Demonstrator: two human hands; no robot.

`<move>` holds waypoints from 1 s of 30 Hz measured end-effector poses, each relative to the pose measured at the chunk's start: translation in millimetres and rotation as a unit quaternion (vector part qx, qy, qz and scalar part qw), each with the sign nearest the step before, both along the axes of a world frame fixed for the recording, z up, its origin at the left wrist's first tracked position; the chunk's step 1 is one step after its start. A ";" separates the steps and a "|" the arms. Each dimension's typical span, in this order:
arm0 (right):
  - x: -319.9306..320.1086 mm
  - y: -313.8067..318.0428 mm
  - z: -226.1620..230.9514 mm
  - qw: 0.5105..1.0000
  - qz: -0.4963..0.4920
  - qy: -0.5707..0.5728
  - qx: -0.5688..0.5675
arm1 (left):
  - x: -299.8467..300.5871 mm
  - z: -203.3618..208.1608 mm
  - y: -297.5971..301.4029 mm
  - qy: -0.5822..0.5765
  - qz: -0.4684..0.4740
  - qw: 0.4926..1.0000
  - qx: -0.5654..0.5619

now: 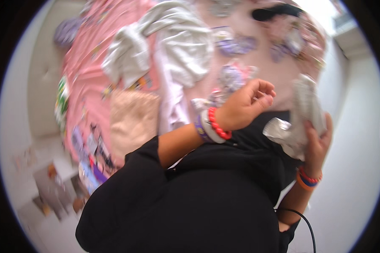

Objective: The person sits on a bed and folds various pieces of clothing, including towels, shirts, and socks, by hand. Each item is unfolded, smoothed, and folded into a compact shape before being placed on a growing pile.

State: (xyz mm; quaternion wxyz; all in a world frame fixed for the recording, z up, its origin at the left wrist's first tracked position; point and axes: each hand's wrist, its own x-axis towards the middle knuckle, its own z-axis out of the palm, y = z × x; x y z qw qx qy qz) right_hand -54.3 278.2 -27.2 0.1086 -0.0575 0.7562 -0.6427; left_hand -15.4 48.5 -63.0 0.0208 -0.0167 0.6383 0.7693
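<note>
On the left of the frame, a pink, patterned fabric sheet (86, 84) spread beneath a flat, peach-coloured, rectangular cloth (133, 120) and, at upper centre-left, a rumpled white fabric garment (179, 48). Right of the centre, the left hand (247, 103) hung with fingers half curled and a gap before the thumb; nothing showed in it. A small lilac-and-pink fabric bundle (233, 78) lay just beyond its wrist.

Farther right was an off-white, crumpled soft cloth (299, 107). It might have slipped or sagged, since only one side looked pinched and its left end hung loose. It lay mostly left of and above the grip, its lower right edge between the thumb and fingers of the right hand (318, 145), which were closed on it; blur hid the fingertips.
</note>
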 end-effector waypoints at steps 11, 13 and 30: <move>2.2 -25.2 -33.5 0.983 0.098 -0.153 -0.028 | 265.7 -51.6 -289.7 -0.316 0.402 0.449 -0.733; 1.5 -24.7 -38.0 0.978 0.100 -0.181 -0.040 | 305.4 -55.6 -338.9 -0.388 0.393 0.522 -0.650; 21.2 10.1 -93.1 0.974 -0.001 -0.214 -0.073 | 266.0 24.5 -336.7 -0.352 0.209 0.788 -0.461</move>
